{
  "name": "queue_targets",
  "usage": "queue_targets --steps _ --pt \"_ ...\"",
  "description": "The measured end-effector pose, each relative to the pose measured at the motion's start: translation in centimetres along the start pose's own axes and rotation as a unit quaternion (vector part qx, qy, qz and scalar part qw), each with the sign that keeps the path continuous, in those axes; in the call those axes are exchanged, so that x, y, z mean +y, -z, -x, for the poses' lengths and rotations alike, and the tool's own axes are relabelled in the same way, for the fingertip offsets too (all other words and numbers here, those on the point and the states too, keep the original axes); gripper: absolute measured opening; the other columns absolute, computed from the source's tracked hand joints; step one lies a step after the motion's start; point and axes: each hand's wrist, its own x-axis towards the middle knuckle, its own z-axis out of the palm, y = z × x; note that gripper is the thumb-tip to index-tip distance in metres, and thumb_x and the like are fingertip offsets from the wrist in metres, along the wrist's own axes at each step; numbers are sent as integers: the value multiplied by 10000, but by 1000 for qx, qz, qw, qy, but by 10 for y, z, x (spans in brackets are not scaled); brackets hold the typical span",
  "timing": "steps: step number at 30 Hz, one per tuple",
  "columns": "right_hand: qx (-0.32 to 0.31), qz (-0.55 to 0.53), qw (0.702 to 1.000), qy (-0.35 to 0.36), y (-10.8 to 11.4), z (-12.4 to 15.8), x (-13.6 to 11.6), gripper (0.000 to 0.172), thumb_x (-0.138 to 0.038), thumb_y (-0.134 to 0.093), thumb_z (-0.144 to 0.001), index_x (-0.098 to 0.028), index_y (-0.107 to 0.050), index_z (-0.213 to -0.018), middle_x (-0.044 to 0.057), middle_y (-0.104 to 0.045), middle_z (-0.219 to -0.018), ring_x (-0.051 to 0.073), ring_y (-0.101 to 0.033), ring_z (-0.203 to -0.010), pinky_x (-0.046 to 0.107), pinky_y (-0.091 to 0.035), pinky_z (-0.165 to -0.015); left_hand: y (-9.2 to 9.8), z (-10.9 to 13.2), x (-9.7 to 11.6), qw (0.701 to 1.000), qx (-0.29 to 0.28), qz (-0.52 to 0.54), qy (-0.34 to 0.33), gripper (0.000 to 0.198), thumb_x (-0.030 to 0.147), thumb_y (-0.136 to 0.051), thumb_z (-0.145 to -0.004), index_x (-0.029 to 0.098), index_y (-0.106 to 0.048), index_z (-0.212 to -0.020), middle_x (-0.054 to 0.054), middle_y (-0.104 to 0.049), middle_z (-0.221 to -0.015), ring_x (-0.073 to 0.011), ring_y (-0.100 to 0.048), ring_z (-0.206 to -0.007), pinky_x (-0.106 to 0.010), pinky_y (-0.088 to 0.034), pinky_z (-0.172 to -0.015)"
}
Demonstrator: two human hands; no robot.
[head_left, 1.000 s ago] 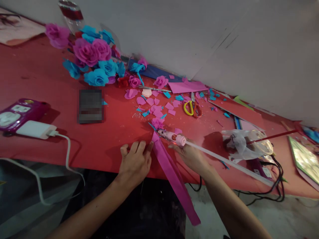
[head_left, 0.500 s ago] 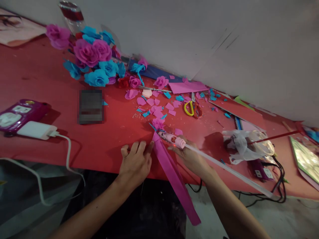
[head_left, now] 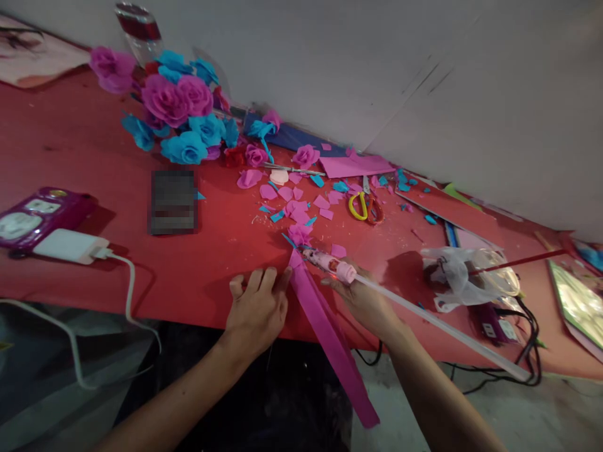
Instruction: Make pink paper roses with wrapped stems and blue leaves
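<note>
My right hand (head_left: 367,304) is closed around a pink glue gun (head_left: 333,267), a long translucent glue stick (head_left: 438,323) trailing from its back end. The gun's nozzle is close to the top of a magenta crepe paper strip (head_left: 330,342); whether they touch I cannot tell. Just beyond lies a pink paper flower (head_left: 300,235). My left hand (head_left: 257,311) rests at the table edge with fingers apart, the index fingertip against the strip's upper left edge. From there the strip hangs over the edge. My right fingers are partly hidden.
Paper flowers (head_left: 181,107) bunch at the back left by a jar (head_left: 139,31). A dark, blurred object (head_left: 173,202) and power strip (head_left: 42,216) lie left. Scissors (head_left: 365,206) sit among paper petals (head_left: 296,207). A plastic bag (head_left: 455,279) and cables (head_left: 532,339) are right.
My right hand and the glue gun have shifted very slightly right and down, the glue stick's end with them. My left hand and the strip look unchanged.
</note>
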Motion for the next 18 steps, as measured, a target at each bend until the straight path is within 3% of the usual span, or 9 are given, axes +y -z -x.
queue_targets --steps 6,12,18 --pt "-16 -2 1000 14 -1 0 -4 308 -434 -461 -886 -249 -613 -1079 75 -668 -967 232 -645 -818 340 -504 -744 1 0 1 1000 -4 -3 0 473 205 -344 -879 242 -446 -1339 -115 -568 -1091 -255 -472 -965 -502 -275 -832" --pt "4 -34 999 1 -5 -5 -2 269 -400 -494 -881 -247 -610 -1070 62 -678 -1036 229 -635 -943 350 -481 -848 -1 0 1 1000 7 0 1 463 217 -348 -885 249 -455 -1334 -117 -571 -1099 -254 -476 -946 -501 -275 -824" --pt "1 -36 999 10 -1 1 -1 279 -378 -497 -883 -247 -600 -1107 64 -674 -1073 226 -647 -939 335 -504 -812 0 -1 1 1000 3 3 0 468 205 -347 -882 240 -448 -1338 -118 -575 -1085 -253 -472 -945 -513 -276 -834"
